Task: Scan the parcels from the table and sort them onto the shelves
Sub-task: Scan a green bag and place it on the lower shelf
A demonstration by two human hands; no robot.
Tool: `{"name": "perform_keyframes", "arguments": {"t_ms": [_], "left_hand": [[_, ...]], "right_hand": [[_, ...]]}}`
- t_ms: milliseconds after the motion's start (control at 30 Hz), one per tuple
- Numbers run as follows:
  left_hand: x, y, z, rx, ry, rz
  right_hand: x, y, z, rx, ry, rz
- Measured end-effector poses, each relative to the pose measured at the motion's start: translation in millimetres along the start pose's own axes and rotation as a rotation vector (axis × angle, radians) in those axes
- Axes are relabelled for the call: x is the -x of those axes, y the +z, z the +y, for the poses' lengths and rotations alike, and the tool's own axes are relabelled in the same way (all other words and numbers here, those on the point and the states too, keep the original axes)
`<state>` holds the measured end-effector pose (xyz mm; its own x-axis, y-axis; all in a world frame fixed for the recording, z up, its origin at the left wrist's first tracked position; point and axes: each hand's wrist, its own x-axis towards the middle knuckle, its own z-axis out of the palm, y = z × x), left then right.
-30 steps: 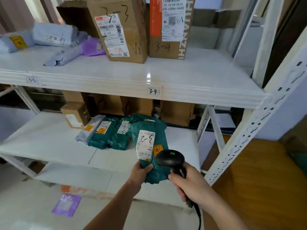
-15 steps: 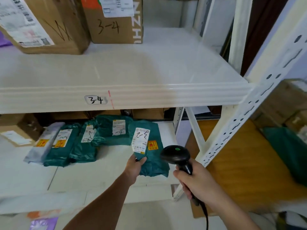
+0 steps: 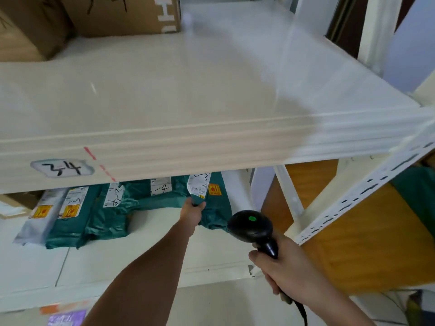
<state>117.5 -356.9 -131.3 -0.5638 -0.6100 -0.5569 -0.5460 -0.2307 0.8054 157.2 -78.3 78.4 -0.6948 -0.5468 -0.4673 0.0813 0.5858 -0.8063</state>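
My left hand (image 3: 192, 211) grips the near edge of a green parcel bag (image 3: 219, 208) with a white label and an orange sticker. The bag lies on the lower white shelf (image 3: 141, 250), at the right end of a row of parcels, its far end hidden under the upper shelf. My right hand (image 3: 280, 270) holds a black barcode scanner (image 3: 253, 228) by its handle, just right of the bag; a green dot shows on the scanner's head.
Three more green bags (image 3: 113, 212) and a grey bag (image 3: 40, 217) lie left of it. The upper shelf (image 3: 188, 102), tagged "3-4", bears cardboard boxes (image 3: 113, 15) at its back left. A perforated white upright (image 3: 357, 194) stands right; a purple packet (image 3: 67, 320) lies on the floor.
My left hand has pushed the green bag farther in onto the lower shelf. The view has moved closer and lower, so the upper shelf now covers the bag's far end.
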Motion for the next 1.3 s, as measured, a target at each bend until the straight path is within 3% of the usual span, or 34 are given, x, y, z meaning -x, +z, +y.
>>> {"name": "perform_keyframes", "arguments": {"t_ms": [300, 467, 567, 700, 933, 1067, 1300], "left_hand": [[-8, 16, 3, 0.189, -0.083, 0.199], [15, -2, 11, 0.017, -0.061, 0.338], [41, -19, 24, -0.214, 0.091, 0.376], [71, -44, 44, -0.608, 0.374, 0.219], [138, -64, 89, -1.144, 0.686, -0.128], [188, -57, 104, -1.297, 0.805, -0.199], [259, -24, 92, -1.305, 0.848, -0.295]], "right_hand": [[5, -3, 10, -0.033, 0.022, -0.002], [13, -1, 10, -0.029, 0.015, 0.020], [24, 1, 2, -0.063, -0.026, 0.037], [51, 9, -18, -0.080, -0.082, 0.093], [115, 31, -34, -0.141, -0.147, 0.263], [157, 42, -30, -0.135, -0.179, 0.347], [228, 38, -4, -0.170, -0.176, 0.456]]}}
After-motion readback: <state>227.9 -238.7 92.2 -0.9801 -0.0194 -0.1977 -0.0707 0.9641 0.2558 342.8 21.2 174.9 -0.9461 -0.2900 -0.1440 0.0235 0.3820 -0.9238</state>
